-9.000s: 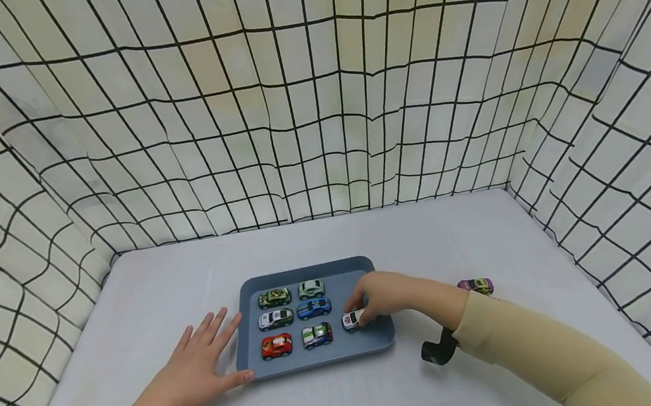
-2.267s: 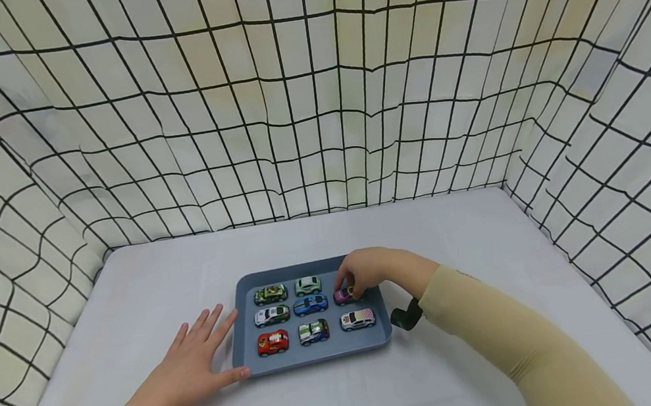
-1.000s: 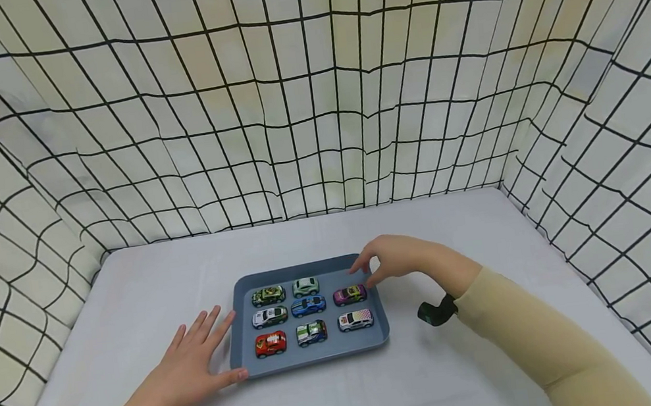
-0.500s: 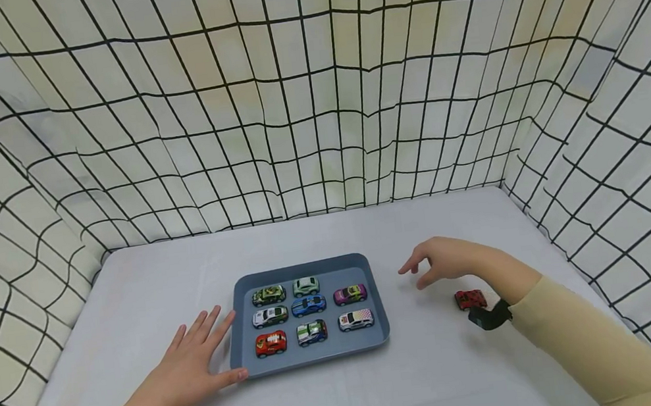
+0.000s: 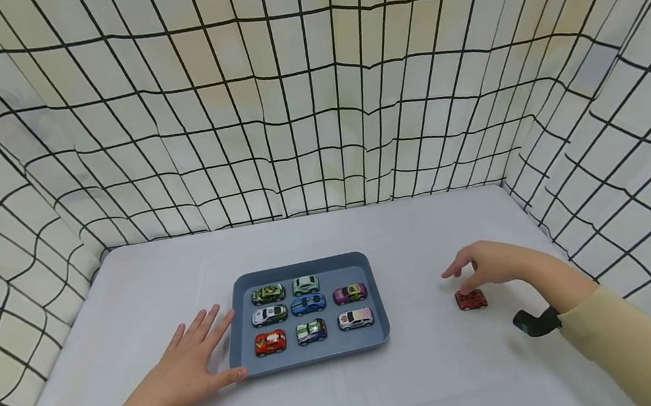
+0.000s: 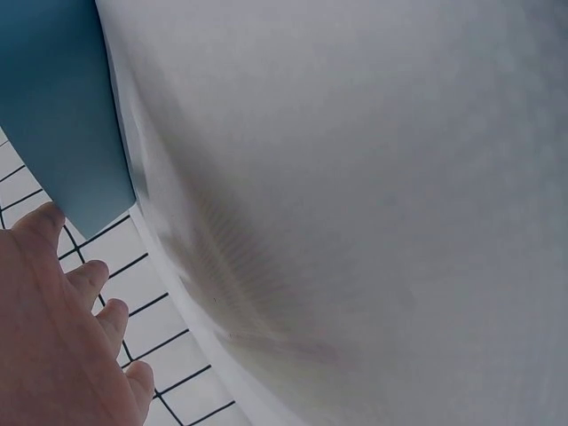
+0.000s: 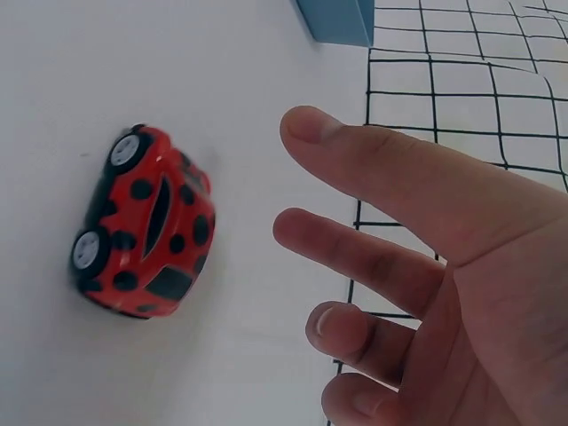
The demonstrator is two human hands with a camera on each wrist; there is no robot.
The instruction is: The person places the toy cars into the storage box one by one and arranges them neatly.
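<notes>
A red toy car with black spots (image 7: pixel 151 226) stands on the white table to the right of the tray. My right hand (image 5: pixel 495 261) hovers just above and behind it, fingers parted and holding nothing; the right wrist view shows a gap between thumb and car. The blue-grey tray (image 5: pixel 341 353) carries several toy cars in rows, among them a purple car (image 5: pixel 349 294), a white car (image 5: pixel 355 319) and a red car (image 5: pixel 270 343). My left hand (image 5: pixel 184 366) lies spread at the tray's left edge, its thumb at the near left corner.
A white cloth covers the table (image 5: pixel 428 384). Black-gridded white fabric walls (image 5: pixel 318 131) rise at the back and both sides. Dark wrist-camera pieces show near the right wrist (image 5: pixel 562 300) and at the bottom left.
The purple car was placed in the tray's right column, above the white one, and let go. My right hand then moved right, over to the spotted car. The left hand stayed put.
</notes>
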